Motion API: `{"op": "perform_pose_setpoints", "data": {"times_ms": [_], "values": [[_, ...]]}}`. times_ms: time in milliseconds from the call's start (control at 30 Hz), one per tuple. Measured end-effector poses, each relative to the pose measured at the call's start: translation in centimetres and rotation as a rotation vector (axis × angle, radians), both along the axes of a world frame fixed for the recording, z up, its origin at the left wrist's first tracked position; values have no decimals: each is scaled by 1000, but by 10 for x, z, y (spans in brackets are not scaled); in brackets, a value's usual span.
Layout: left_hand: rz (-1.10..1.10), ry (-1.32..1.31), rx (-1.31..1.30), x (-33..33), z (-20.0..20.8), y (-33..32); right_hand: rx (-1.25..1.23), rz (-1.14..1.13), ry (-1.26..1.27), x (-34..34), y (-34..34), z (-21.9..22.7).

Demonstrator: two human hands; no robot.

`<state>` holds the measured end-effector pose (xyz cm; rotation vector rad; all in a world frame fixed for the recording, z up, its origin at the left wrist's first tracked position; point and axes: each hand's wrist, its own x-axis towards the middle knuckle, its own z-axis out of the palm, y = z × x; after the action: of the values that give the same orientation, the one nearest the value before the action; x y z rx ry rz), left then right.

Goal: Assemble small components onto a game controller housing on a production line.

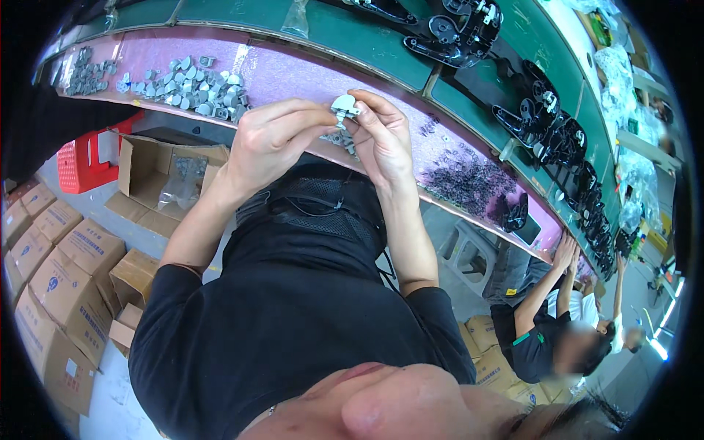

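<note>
Up at the pink-covered bench, a small grey plastic part (344,105) with a rounded top and a short stem is held between my two hands. My left hand (277,136) is closed in a pinch, its fingertips on the part's lower left side. From the other side my right hand (384,138) grips the part between thumb and index finger. Several loose grey pieces (345,141) lie just below the hands, partly hidden by them. To the left spreads a heap of similar grey rounded parts (194,88).
Small black parts (469,176) are strewn to the right. Black moulded assemblies (458,33) line the green conveyor (367,37) beyond. At lower left stand an open carton (143,172), a red plastic stool (81,165) and stacked cartons (70,271). A co-worker (539,323) sits at right.
</note>
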<state>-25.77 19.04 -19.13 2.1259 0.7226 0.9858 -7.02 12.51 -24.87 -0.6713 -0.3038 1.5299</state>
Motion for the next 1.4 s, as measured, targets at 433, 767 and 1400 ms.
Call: {"op": "perform_pose_setpoints", "data": {"times_ms": [433,767,1400], "values": [[-27,41,-204,14,13,-1,32,-79,-8,5,-10,5],[-150,140,-44,19,17,5,-17,-123,-219,7,-24,9],[-351,98,-256,60,36,-6,-502,-448,-1251,121,-108,65]]}}
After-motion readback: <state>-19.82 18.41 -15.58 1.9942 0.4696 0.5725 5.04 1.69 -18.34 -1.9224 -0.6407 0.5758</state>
